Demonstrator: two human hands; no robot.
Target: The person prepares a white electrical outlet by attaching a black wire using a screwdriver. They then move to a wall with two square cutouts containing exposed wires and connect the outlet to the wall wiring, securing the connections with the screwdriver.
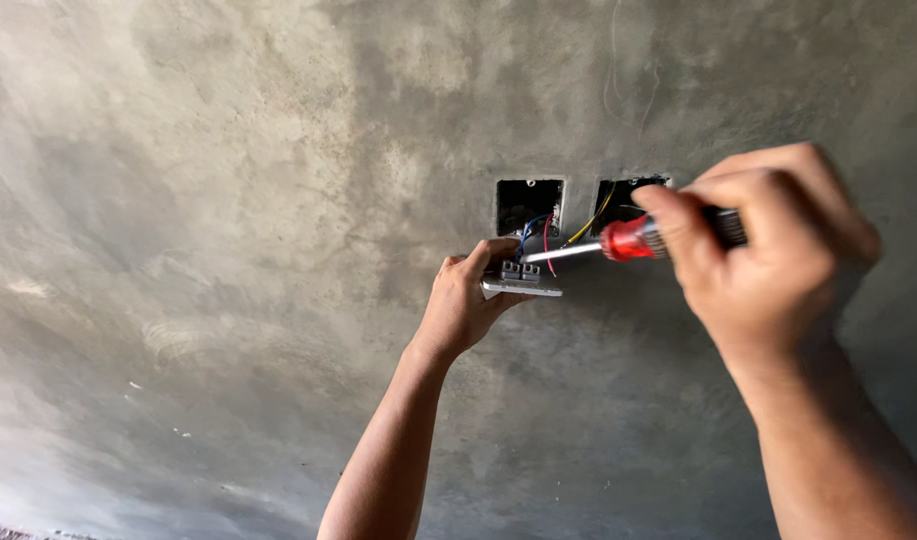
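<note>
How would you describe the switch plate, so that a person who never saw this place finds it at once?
On the grey cement wall are two square wall boxes. Just below the left box, the left hand holds a small white switch plate, joined to coloured wires. Unlike the boxes, it is pale, and the red-handled screwdriver touches it.

Wall (229, 200): mottled grey, darker and paler patches. Two boxes (530, 205) cut into it, black inside. Wires (535, 232) hanging from the boxes: blue, red, yellow. Switch (522, 284) just below the boxes: pale grey-white. Screwdriver (634, 239) right of switch: silver shaft, red collar, black grip (mostly covered).
</note>
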